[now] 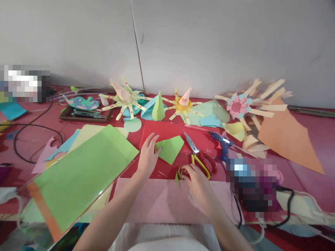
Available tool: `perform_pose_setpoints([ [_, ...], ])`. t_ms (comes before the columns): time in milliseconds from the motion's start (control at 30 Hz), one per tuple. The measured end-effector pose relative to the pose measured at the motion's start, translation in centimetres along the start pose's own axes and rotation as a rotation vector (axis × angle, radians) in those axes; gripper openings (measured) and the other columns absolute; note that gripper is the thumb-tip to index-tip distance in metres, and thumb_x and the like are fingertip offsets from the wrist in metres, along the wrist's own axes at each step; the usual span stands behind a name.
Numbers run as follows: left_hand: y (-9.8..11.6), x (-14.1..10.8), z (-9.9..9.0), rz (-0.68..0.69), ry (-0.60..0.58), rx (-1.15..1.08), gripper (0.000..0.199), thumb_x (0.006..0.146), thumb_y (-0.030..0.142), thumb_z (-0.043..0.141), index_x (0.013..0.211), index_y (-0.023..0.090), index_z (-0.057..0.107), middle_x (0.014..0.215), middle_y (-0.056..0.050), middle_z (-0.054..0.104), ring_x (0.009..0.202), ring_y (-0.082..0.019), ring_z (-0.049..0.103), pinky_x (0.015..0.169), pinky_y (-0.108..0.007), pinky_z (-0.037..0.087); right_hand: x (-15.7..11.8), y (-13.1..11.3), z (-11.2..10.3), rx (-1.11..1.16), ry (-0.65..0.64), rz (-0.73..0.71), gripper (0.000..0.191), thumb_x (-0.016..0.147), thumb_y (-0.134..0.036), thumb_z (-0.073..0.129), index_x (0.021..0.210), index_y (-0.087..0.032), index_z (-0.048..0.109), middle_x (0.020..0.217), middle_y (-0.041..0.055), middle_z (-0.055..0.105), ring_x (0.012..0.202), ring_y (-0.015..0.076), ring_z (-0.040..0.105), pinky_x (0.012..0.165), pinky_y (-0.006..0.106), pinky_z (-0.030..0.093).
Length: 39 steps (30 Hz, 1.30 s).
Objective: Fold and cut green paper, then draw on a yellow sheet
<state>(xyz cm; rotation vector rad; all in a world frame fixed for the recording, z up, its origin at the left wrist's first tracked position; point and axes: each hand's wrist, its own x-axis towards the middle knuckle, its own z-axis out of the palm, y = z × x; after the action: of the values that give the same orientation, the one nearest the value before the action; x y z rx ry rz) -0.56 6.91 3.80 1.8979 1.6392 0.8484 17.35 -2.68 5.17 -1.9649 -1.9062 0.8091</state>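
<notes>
My left hand (148,157) is at the left corner of a cut piece of green paper (171,150), its thumb and fingers closed around that edge. The paper lies partly over a red sheet (162,129). My right hand (195,177) is closer to me, fingers curled, with thin pointed green paper scraps (178,175) at its fingertips. Just beyond it lie scissors (200,158) with one yellow and one red handle, blades pointing away to the left. A pink sheet (157,202) lies beneath my forearms.
Left is a large green sheet (89,174) in a clear sleeve. A blue glue gun (222,143) lies right of the scissors. Along the wall stand a green paper cone (158,109) and paper flowers (237,106). Cables and an orange sheet (290,136) are at the sides.
</notes>
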Motion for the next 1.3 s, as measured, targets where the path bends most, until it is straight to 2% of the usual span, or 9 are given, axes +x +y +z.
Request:
perform_pose_setpoints([
  [67, 0.9, -0.8, -0.8, 0.07, -0.026, 0.041, 0.033, 0.082, 0.019, 0.051, 0.115, 0.023, 0.053, 0.119, -0.006, 0.053, 0.111, -0.021, 0.05, 0.094, -0.038, 0.042, -0.1, 0.0, 0.2, 0.019, -0.002, -0.011, 0.028, 0.076, -0.005, 0.043, 0.094, -0.019, 0.06, 0.094, 0.0083, 0.061, 0.086, 0.0189, 0.059, 0.071, 0.028, 0.044],
  [167, 2.6, -2.3, -2.0, 0.176, -0.169, 0.042, 0.015, 0.083, 0.019, 0.051, 0.093, 0.022, 0.062, 0.096, -0.003, 0.06, 0.087, -0.015, 0.058, 0.08, -0.03, 0.047, -0.2, 0.0, 0.3, 0.016, -0.04, -0.034, 0.031, 0.071, 0.001, 0.043, 0.089, -0.018, 0.061, 0.09, 0.0077, 0.06, 0.083, 0.0175, 0.058, 0.07, 0.026, 0.042],
  [233, 3.2, -3.4, -2.3, 0.199, -0.263, 0.059, 0.014, 0.084, 0.019, 0.05, 0.088, 0.021, 0.063, 0.089, -0.002, 0.06, 0.081, -0.014, 0.058, 0.076, -0.028, 0.047, -0.1, -0.1, 0.2, 0.002, -0.069, -0.034, 0.032, 0.069, 0.003, 0.044, 0.088, -0.017, 0.06, 0.089, 0.0076, 0.061, 0.081, 0.0173, 0.058, 0.069, 0.026, 0.041],
  [367, 3.1, -5.6, -1.3, 0.143, -0.481, 0.054, 0.017, 0.082, 0.019, 0.053, 0.097, 0.022, 0.06, 0.093, -0.001, 0.06, 0.083, -0.014, 0.058, 0.074, -0.027, 0.048, 0.1, -0.2, -0.1, 0.027, -0.093, 0.01, 0.026, 0.077, -0.002, 0.039, 0.085, -0.016, 0.06, 0.088, 0.0077, 0.062, 0.079, 0.0174, 0.058, 0.068, 0.027, 0.041],
  [467, 2.7, -6.8, 0.1, 0.122, -0.541, 0.11, 0.029, 0.081, 0.017, 0.052, 0.109, 0.021, 0.054, 0.102, -0.003, 0.059, 0.091, -0.017, 0.056, 0.078, -0.032, 0.047, 0.0, -0.2, 0.0, 0.055, -0.069, 0.009, 0.022, 0.082, -0.009, 0.039, 0.087, -0.016, 0.059, 0.09, 0.0083, 0.062, 0.082, 0.0188, 0.058, 0.071, 0.03, 0.043],
  [633, 2.6, -7.7, 1.8, 0.206, -0.558, 0.203, 0.028, 0.082, 0.009, 0.044, 0.106, 0.017, 0.054, 0.102, -0.007, 0.057, 0.092, -0.02, 0.052, 0.081, -0.037, 0.045, -0.6, -0.1, 1.0, -0.065, 0.006, -0.08, 0.034, 0.074, 0.002, 0.032, 0.09, -0.015, 0.057, 0.094, 0.0096, 0.058, 0.088, 0.0211, 0.055, 0.076, 0.034, 0.044],
  [900, 2.7, -7.8, 1.9, 0.163, -0.544, 0.108, 0.022, 0.083, 0.007, 0.038, 0.09, 0.016, 0.057, 0.092, -0.005, 0.057, 0.084, -0.017, 0.051, 0.074, -0.032, 0.046, -0.7, -0.2, 1.3, -0.036, -0.048, -0.046, 0.035, 0.075, 0.002, 0.031, 0.088, -0.016, 0.058, 0.09, 0.0089, 0.06, 0.084, 0.0204, 0.057, 0.074, 0.032, 0.045],
  [1100, 2.8, -8.1, 2.0, 0.132, -0.495, 0.043, 0.033, 0.082, 0.003, 0.035, 0.107, 0.016, 0.054, 0.104, -0.007, 0.053, 0.089, -0.016, 0.053, 0.078, -0.031, 0.047, -0.7, 0.3, 1.1, -0.048, -0.02, -0.11, 0.043, 0.077, 0.001, 0.031, 0.11, -0.018, 0.053, 0.103, 0.0093, 0.055, 0.091, 0.0197, 0.055, 0.074, 0.03, 0.044],
  [1300, 2.7, -8.1, 2.0, 0.196, -0.523, 0.149, 0.02, 0.084, 0.008, 0.04, 0.087, 0.015, 0.058, 0.092, -0.005, 0.055, 0.083, -0.017, 0.052, 0.072, -0.032, 0.046, -0.6, 0.2, 1.2, -0.073, -0.056, -0.115, 0.033, 0.076, 0.002, 0.032, 0.086, -0.018, 0.057, 0.089, 0.0077, 0.059, 0.081, 0.019, 0.056, 0.069, 0.029, 0.043],
])
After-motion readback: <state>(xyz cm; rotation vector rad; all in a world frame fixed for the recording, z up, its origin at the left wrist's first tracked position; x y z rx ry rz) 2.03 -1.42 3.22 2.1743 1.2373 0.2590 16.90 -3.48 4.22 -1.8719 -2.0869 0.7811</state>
